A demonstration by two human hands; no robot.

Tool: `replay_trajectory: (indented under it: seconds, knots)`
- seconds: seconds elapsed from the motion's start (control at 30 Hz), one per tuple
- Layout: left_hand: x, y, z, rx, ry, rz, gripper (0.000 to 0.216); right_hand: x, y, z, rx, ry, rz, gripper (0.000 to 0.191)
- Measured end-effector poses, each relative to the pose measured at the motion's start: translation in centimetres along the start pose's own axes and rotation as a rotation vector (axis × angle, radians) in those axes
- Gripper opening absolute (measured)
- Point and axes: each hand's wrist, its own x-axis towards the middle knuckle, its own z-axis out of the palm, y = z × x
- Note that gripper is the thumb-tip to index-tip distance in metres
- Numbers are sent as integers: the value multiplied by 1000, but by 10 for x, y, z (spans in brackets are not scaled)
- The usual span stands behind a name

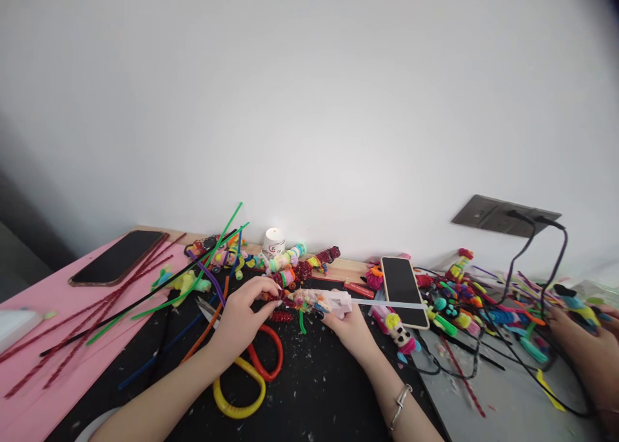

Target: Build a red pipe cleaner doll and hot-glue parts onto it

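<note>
My left hand (242, 316) pinches a dark red fuzzy pipe-cleaner piece (275, 292) between thumb and fingers. Wrapped around a pale pink glue gun (336, 301) is my right hand (355, 332), its wrist wearing a silver bangle. The gun's nozzle end, smeared with colourful bits, points left at the red piece; whether they touch I cannot tell. A long translucent glue stick (387, 305) sticks out of its rear. Scissors (279, 358) with one red and one yellow handle loop lie on the black mat (309, 397), partly under my left hand.
Pipe cleaners (97, 313) and a dark phone (118, 256) lie on the pink board at left. Behind my hands are a paper cup (273, 241) and fuzzy figures. A white-edged phone (405, 290), tangled cables and a wall socket (505, 215) are right, beside another person's hand (575, 342).
</note>
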Motion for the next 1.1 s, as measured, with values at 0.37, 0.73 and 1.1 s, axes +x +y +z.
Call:
replay_trajectory:
  seconds: [0.37,0.73,1.1]
  knots:
    - [-2,1,-1,3,-17,10,6,0,2,-1,-24,8,-27,21]
    - [0,5,-2,44,-18,30,8,1,-4,0,-22,-15,-17,20]
    - [-2,3,0,-11,-37,6,6,3,-4,-4,-237,95,-31,15]
